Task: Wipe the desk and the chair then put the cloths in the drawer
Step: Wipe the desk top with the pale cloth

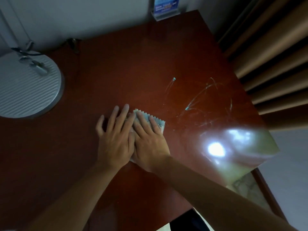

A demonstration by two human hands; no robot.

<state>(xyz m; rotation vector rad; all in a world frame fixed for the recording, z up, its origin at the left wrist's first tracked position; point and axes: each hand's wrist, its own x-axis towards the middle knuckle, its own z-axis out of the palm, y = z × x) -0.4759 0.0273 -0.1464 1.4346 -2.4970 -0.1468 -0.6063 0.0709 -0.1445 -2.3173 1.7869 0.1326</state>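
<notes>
A pale, light-blue cloth with a zigzag-cut edge (pixel 148 120) lies flat near the middle of the glossy reddish-brown wooden desk (pixel 133 67). Both hands press down on it. The right hand (pixel 148 140) lies flat on top, its fingers straight and spread over the fabric, so that only the cloth's far edge and right corner show beyond the fingertips, with a small bit peeking out near the wrist. The left hand (pixel 115 135) lies just beside it, touching it along the inner edge; its fingers are also straight and slightly fanned, its palm partly on the cloth and partly on the bare desk. Neither hand curls round the fabric.

To the right of the cloth, thin whitish curved streaks (pixel 205 104) mark the desk surface, and a bright patch of reflected light (pixel 215 149) shines near the desk's right edge. On the left side of the desk sits a round, ribbed, grey-white base (pixel 28 87) with a metal fitting on it. At the far edge stands a clear acrylic holder with a blue card (pixel 165 8). Brown pleated curtains (pixel 270 52) hang to the right.
</notes>
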